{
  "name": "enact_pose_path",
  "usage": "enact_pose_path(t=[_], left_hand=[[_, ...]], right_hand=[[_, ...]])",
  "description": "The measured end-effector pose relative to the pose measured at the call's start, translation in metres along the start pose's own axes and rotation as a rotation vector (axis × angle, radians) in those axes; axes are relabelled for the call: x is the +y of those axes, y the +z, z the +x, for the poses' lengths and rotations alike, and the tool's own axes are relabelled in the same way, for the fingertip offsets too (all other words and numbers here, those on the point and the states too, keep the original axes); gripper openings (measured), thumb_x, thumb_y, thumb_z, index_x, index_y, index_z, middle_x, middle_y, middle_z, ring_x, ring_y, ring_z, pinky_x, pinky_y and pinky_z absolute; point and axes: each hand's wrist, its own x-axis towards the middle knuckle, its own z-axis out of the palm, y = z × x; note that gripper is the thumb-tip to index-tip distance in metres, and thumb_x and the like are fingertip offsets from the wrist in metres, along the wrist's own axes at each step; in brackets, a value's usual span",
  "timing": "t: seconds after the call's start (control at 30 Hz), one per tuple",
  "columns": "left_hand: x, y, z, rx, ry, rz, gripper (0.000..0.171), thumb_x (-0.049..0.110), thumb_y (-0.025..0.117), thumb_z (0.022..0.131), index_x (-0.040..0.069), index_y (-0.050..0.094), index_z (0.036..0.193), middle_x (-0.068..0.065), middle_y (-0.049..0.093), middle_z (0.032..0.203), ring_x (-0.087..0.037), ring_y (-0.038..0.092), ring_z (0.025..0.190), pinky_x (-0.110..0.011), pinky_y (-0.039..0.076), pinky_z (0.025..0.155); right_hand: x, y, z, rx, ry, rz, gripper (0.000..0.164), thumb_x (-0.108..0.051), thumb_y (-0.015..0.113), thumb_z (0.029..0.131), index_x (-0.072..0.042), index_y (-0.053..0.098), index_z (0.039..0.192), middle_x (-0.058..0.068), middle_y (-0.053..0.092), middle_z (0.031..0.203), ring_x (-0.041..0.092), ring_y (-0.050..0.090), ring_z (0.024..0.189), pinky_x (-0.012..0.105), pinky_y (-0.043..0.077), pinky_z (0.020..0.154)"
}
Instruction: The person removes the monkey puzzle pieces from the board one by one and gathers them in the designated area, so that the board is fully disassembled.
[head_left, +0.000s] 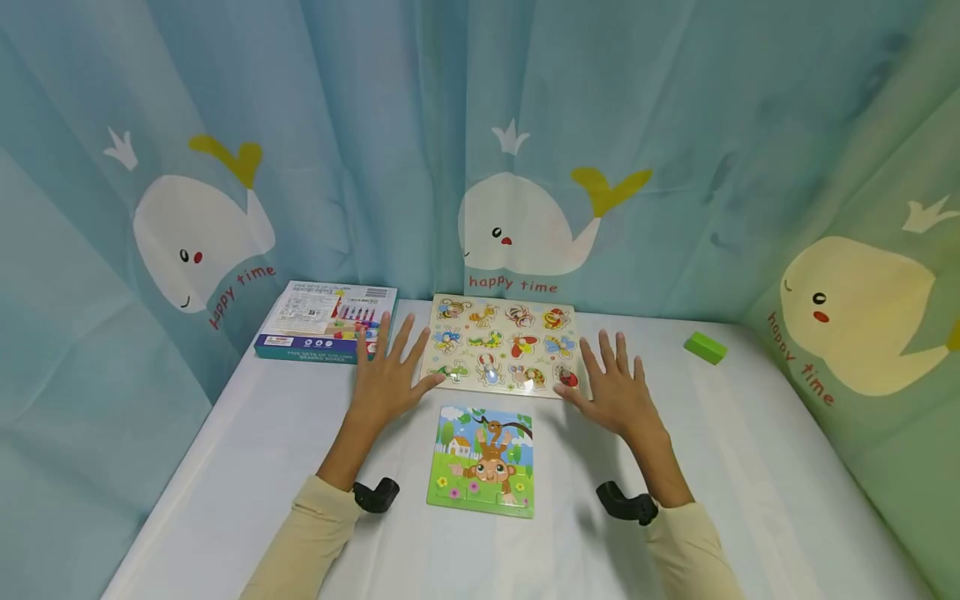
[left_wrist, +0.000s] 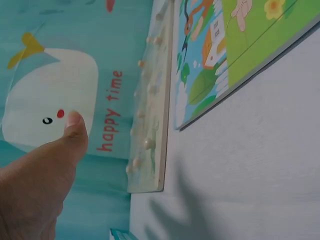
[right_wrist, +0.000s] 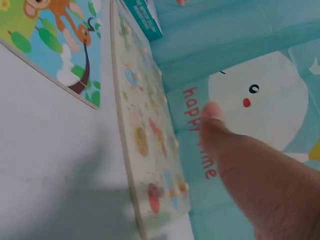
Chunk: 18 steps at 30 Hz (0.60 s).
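Fingers spread, my left hand (head_left: 387, 385) hovers above the table near the left edge of a wooden insect peg puzzle (head_left: 501, 343). On the other side, my right hand (head_left: 617, 387) is also spread, its thumb by the puzzle's lower right corner. Neither hand holds anything. Between the forearms lies a square monkey jigsaw puzzle (head_left: 482, 462), flat with its picture facing up. In the left wrist view the thumb (left_wrist: 75, 132) stands apart from both puzzles, and small knobs show on the peg board (left_wrist: 150, 125). The right wrist view shows the other thumb (right_wrist: 215, 125) extended.
A boxed bead set (head_left: 327, 321) lies at the back left, close to the left fingertips. Toward the back right sits a green block (head_left: 705, 347). A whale-print curtain (head_left: 405, 167) borders the white table (head_left: 247, 467) at the back and sides.
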Motion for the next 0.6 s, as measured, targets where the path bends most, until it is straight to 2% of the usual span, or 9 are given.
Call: enact_pose_path(t=[0.13,0.23,0.33,0.43,0.5,0.6], left_hand=[[0.003,-0.001,-0.005,-0.026,0.009,0.047,0.079,0.065,0.046,0.092,0.023,0.027,0.156,-0.01,0.014,0.165,-0.041,0.004,0.151,-0.07,0.011,0.113],[0.01,-0.001,-0.013,-0.043,0.032,0.041,0.074,0.063,0.046,0.094,0.02,0.035,0.153,-0.013,0.02,0.163,-0.043,0.014,0.149,-0.068,0.02,0.112],[0.023,-0.001,-0.024,-0.04,0.076,0.019,0.066,0.06,0.047,0.095,0.017,0.048,0.145,-0.014,0.035,0.156,-0.041,0.031,0.144,-0.063,0.033,0.108],[0.04,-0.001,-0.037,-0.017,0.16,0.016,0.057,0.057,0.051,0.095,0.015,0.061,0.133,-0.013,0.053,0.143,-0.035,0.05,0.131,-0.055,0.046,0.099],[0.053,-0.001,-0.046,-0.016,0.224,0.023,0.052,0.054,0.054,0.094,0.016,0.064,0.128,-0.011,0.059,0.136,-0.03,0.056,0.124,-0.05,0.05,0.093],[0.067,0.003,-0.06,-0.016,0.324,0.024,0.046,0.052,0.057,0.094,0.017,0.068,0.123,-0.007,0.062,0.13,-0.025,0.059,0.119,-0.044,0.053,0.087]], right_hand=[[-0.01,0.008,0.005,0.159,-0.128,0.036,0.075,-0.048,0.062,0.092,-0.004,0.04,0.148,0.026,0.029,0.156,0.045,0.026,0.144,0.062,0.036,0.105],[-0.022,0.014,0.007,0.22,-0.208,0.166,0.058,-0.038,0.066,0.092,-0.005,0.053,0.138,0.022,0.046,0.143,0.04,0.05,0.128,0.055,0.05,0.092],[-0.036,0.02,0.01,0.197,-0.272,0.344,0.04,-0.029,0.064,0.095,-0.005,0.063,0.126,0.014,0.06,0.123,0.027,0.063,0.098,0.038,0.054,0.075],[-0.049,0.027,0.012,0.126,-0.33,0.476,0.026,-0.02,0.062,0.096,-0.003,0.069,0.115,0.009,0.067,0.107,0.015,0.06,0.08,0.026,0.049,0.064],[-0.056,0.033,0.014,0.078,-0.367,0.531,0.021,-0.015,0.062,0.096,-0.003,0.07,0.111,0.008,0.069,0.101,0.011,0.059,0.074,0.023,0.048,0.061],[-0.066,0.042,0.017,0.005,-0.399,0.585,0.018,-0.012,0.06,0.097,-0.004,0.071,0.108,0.008,0.069,0.099,0.01,0.06,0.074,0.023,0.049,0.062]])
